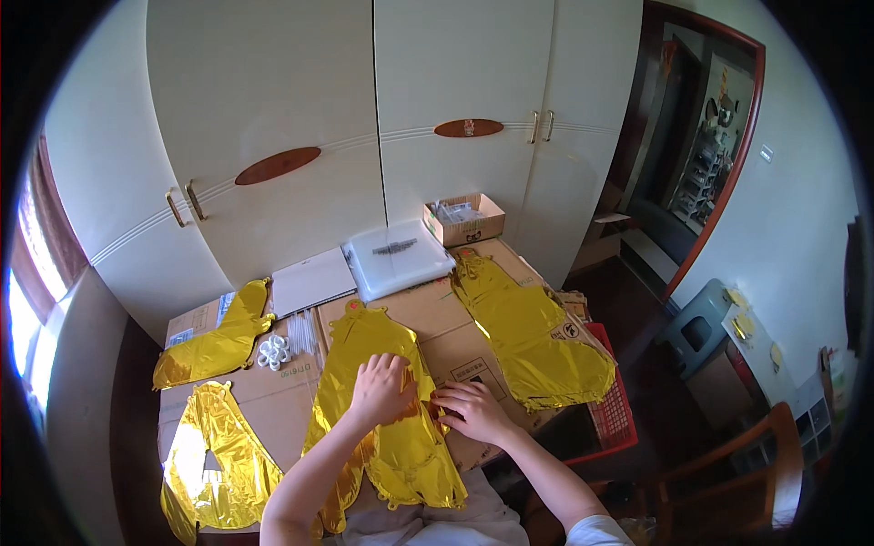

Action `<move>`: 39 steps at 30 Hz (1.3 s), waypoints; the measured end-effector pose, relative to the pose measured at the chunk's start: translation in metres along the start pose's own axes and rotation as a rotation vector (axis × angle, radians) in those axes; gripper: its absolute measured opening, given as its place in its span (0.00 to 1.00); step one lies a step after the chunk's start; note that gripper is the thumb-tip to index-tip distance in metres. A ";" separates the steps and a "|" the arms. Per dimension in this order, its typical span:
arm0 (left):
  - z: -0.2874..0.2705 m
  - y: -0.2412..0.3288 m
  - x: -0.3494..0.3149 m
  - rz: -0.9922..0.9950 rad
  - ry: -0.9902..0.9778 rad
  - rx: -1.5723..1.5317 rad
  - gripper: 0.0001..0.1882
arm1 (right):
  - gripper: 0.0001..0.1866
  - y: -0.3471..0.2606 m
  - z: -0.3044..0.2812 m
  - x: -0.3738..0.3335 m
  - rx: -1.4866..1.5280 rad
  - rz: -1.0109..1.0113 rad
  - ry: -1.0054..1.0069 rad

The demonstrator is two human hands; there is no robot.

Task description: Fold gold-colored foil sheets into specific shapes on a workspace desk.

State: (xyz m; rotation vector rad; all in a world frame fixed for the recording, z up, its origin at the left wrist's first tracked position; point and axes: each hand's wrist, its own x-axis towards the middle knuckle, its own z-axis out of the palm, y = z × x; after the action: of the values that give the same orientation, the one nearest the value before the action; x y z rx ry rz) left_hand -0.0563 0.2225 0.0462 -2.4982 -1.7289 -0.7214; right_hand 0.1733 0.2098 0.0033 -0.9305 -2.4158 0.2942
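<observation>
Gold foil piece [401, 446] mid-desk [432, 318], narrow end toward far edge, long axis running to near edge. Left hand [382, 387] atop, right hand [473, 409] alongside; cannot tell whether either grip pinches.

Just left of my middle gold foil piece [364, 337], I see green lettering [283, 371] on the cardboard [428, 314]. Just right of the foil, the cardboard bears a dark printed panel [471, 369]; farther right, a round dark mark [571, 330]. Behind the foil, dark print [395, 247] crosses a plastic-wrapped stack [378, 273], too small for me to make out.
</observation>
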 end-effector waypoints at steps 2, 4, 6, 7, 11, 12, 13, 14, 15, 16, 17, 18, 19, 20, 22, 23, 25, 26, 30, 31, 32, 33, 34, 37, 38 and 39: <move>0.014 -0.002 0.011 -0.058 0.019 -0.041 0.24 | 0.18 -0.001 0.000 0.000 -0.006 -0.010 0.005; 0.018 -0.002 0.027 -0.170 -0.030 -0.014 0.23 | 0.18 -0.001 -0.001 0.000 -0.010 -0.011 0.006; 0.024 -0.005 0.043 -0.265 -0.080 0.048 0.22 | 0.18 -0.002 -0.002 0.000 -0.006 -0.005 0.002; 0.027 -0.007 0.049 -0.279 -0.087 0.038 0.22 | 0.18 -0.002 -0.002 0.000 -0.006 -0.006 0.004; 0.038 -0.016 0.066 -0.331 -0.107 -0.035 0.18 | 0.17 -0.002 -0.002 0.000 -0.009 -0.005 0.012; 0.041 -0.018 0.067 -0.345 -0.114 -0.062 0.17 | 0.17 -0.002 -0.002 0.000 -0.008 -0.003 0.011; 0.045 -0.023 0.067 -0.352 -0.110 -0.077 0.16 | 0.17 -0.003 -0.001 -0.001 -0.006 -0.004 0.013; 0.049 -0.028 0.067 -0.358 -0.107 -0.092 0.15 | 0.17 -0.003 -0.001 0.000 -0.004 -0.006 0.015; 0.047 -0.027 0.068 -0.364 -0.104 -0.107 0.14 | 0.16 -0.003 -0.001 0.000 -0.001 -0.006 0.017; 0.047 -0.026 0.068 -0.369 -0.118 -0.123 0.13 | 0.16 -0.003 -0.001 -0.001 -0.007 -0.003 0.019; 0.045 -0.026 0.067 -0.375 -0.131 -0.138 0.13 | 0.16 -0.003 -0.001 -0.002 -0.012 0.000 0.021; 0.042 -0.025 0.067 -0.382 -0.140 -0.153 0.13 | 0.16 -0.003 -0.001 -0.002 -0.018 -0.001 0.024; 0.042 -0.025 0.066 -0.383 -0.134 -0.158 0.12 | 0.16 -0.003 -0.001 -0.002 -0.017 -0.005 0.030; 0.043 -0.026 0.064 -0.385 -0.128 -0.164 0.12 | 0.16 -0.004 0.000 -0.002 -0.015 -0.009 0.037; 0.045 -0.028 0.062 -0.385 -0.112 -0.169 0.12 | 0.16 -0.004 0.000 -0.002 -0.011 -0.018 0.046; 0.047 -0.030 0.060 -0.384 -0.103 -0.166 0.12 | 0.16 -0.004 0.000 -0.002 -0.007 -0.023 0.050; 0.046 -0.031 0.059 -0.379 -0.093 -0.165 0.12 | 0.16 -0.004 -0.001 -0.002 -0.003 -0.032 0.055; 0.046 -0.031 0.059 -0.377 -0.093 -0.167 0.12 | 0.16 -0.005 -0.001 -0.002 -0.002 -0.035 0.057; 0.046 -0.034 0.055 -0.371 -0.092 -0.212 0.11 | 0.16 -0.005 -0.002 -0.002 -0.003 -0.046 0.044; 0.047 -0.036 0.054 -0.370 -0.089 -0.213 0.11 | 0.16 -0.005 -0.002 -0.002 -0.005 -0.051 0.042; 0.049 -0.038 0.053 -0.369 -0.087 -0.213 0.11 | 0.16 -0.005 -0.002 -0.002 -0.007 -0.056 0.039; 0.051 -0.040 0.053 -0.367 -0.083 -0.215 0.11 | 0.16 -0.005 -0.002 -0.002 -0.011 -0.061 0.037; 0.052 -0.041 0.053 -0.365 -0.083 -0.225 0.11 | 0.16 -0.005 -0.002 -0.002 -0.011 -0.062 0.034; 0.053 -0.044 0.052 -0.351 -0.086 -0.248 0.10 | 0.16 -0.006 -0.004 -0.002 -0.012 -0.066 0.026; 0.053 -0.045 0.052 -0.343 -0.089 -0.253 0.10 | 0.16 -0.006 -0.004 -0.002 -0.013 -0.067 0.025; 0.053 -0.045 0.051 -0.334 -0.094 -0.257 0.11 | 0.16 -0.006 -0.004 -0.002 -0.013 -0.068 0.023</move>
State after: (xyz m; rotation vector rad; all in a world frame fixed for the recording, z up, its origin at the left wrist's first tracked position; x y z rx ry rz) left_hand -0.0633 0.2992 0.0077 -2.4553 -2.2556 -0.9126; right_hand 0.1732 0.2041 0.0078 -0.8510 -2.4246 0.2423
